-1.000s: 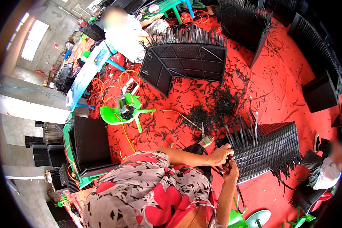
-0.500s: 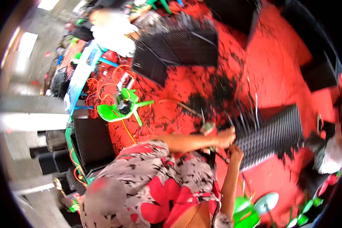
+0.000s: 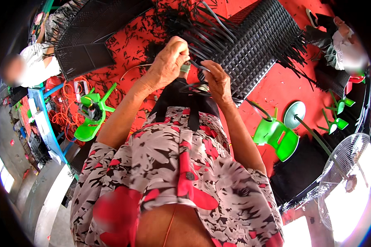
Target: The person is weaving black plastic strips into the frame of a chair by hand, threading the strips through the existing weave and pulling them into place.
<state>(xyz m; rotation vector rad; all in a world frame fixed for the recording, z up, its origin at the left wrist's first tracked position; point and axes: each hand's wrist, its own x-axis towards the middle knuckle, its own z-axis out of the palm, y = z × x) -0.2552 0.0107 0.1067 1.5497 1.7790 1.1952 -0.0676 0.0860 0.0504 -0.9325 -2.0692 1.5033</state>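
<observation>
- Far out at nine o'clock a blue frame [image 3: 43, 123] stands with orange cord [image 3: 66, 115] tangled beside it, well apart from my work.
- A green plastic stool [image 3: 90, 119] lies tipped on the red floor [image 3: 127, 45] at about eight o'clock from my hands, out of my way.
- At eleven o'clock a flat black woven panel [image 3: 86, 37] lies on the floor, near a seated person's pale sleeve [image 3: 35, 57].
- My left hand [image 3: 165, 66] is closed in a tight grip round a small tool with a green handle [image 3: 185, 67]; I judge I hold it close to the weave so its tip meets the strand ends. What the tool is, I cannot tell.
- My right hand [image 3: 217, 80], just at three o'clock of the left, has a narrow grip, fingers pinching loose black strands [image 3: 193, 87] at the panel's edge, likely to keep them taut.
- The black wicker panel [image 3: 255, 45] I am working on stretches away toward one o'clock, its near edge touching my right fingers, loose strand ends fanning out along its sides. It rests low against my lap, I judge, so both hands reach its edge.
- Black offcuts litter the floor around it.
- At four o'clock a second green stool [image 3: 276, 138] lies overturned, and a wire fan guard [image 3: 346, 173] stands beyond it.
</observation>
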